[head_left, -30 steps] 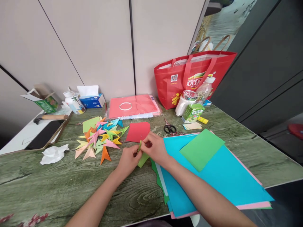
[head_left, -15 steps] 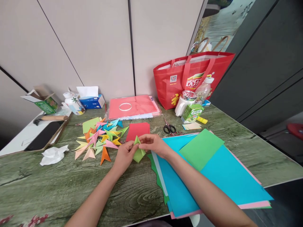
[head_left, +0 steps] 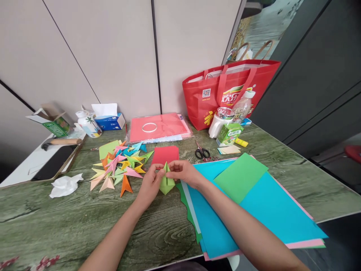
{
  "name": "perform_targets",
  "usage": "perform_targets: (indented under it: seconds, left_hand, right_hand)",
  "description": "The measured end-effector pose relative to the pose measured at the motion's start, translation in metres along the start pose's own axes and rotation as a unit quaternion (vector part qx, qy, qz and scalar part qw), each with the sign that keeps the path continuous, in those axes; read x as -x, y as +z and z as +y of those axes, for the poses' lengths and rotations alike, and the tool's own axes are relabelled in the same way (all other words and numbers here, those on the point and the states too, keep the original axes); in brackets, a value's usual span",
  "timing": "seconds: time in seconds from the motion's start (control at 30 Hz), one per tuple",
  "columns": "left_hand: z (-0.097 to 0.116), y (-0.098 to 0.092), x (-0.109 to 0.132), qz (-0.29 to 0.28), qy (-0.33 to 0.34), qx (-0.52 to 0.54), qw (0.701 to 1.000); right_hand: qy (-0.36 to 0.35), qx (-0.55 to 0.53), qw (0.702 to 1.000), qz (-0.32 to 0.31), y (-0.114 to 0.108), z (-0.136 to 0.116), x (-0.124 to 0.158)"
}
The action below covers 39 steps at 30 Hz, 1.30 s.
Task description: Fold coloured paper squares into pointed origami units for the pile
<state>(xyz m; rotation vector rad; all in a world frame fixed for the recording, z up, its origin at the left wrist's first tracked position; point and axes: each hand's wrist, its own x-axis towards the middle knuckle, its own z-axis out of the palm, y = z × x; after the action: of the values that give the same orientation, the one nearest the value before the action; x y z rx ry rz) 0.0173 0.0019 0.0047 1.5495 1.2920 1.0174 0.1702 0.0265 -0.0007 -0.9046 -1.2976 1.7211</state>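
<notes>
A partly folded piece of light green paper [head_left: 167,186] is held upright, its lower point towards me and a narrow tip at the top. My left hand [head_left: 152,181] pinches its left edge between thumb and fingers. On the other side my right hand [head_left: 184,172] grips the upper right edge, fingertips close to the central crease. Just behind the hands lies a stack of red paper squares [head_left: 166,154]. To the left is a pile of folded paper pieces [head_left: 117,165] in orange, pink, yellow, green and blue.
Large blue sheets [head_left: 254,218] with a green sheet [head_left: 242,177] on top lie under my right forearm. Scissors [head_left: 202,151], a green carton [head_left: 229,134] and a red bag [head_left: 203,101] stand behind. A crumpled tissue [head_left: 66,185] and a hammer [head_left: 63,142] are at left.
The green paper's front has opened slightly, showing a dark slit down its middle. Both hands stay on it in nearly the same place, with the left hand shifted slightly right.
</notes>
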Motion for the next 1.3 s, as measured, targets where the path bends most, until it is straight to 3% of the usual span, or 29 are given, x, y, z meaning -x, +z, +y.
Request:
perform_targets:
  seconds: [0.23, 0.53, 0.93, 1.1, 1.3]
  left_hand:
    - [0.0054, -0.0021, -0.0008, -0.143, -0.109, 0.167, 0.969]
    - [0.0073, 0.0012, 0.0017, -0.125, -0.152, 0.22, 0.956]
    - [0.0015, -0.0002, 0.0022, -0.165, -0.164, 0.232, 0.945]
    - [0.0032, -0.0012, 0.0017, -0.154, -0.16, 0.233, 0.947]
    - [0.0048, -0.0008, 0.0012, -0.118, -0.175, 0.245, 0.946]
  right_hand:
    - [-0.013, -0.022, 0.999, 0.036, -0.0041, 0.0024, -0.0023]
    - [0.002, -0.015, 0.999, 0.05, -0.004, 0.0046, -0.0021]
    - [-0.01, 0.01, 0.997, 0.079, 0.0002, 0.007, -0.0029]
    - [-0.028, 0.016, 0.998, 0.051, -0.0008, 0.0031, -0.002]
    - [0.019, -0.006, 1.0, 0.011, -0.0091, 0.0, -0.0006]
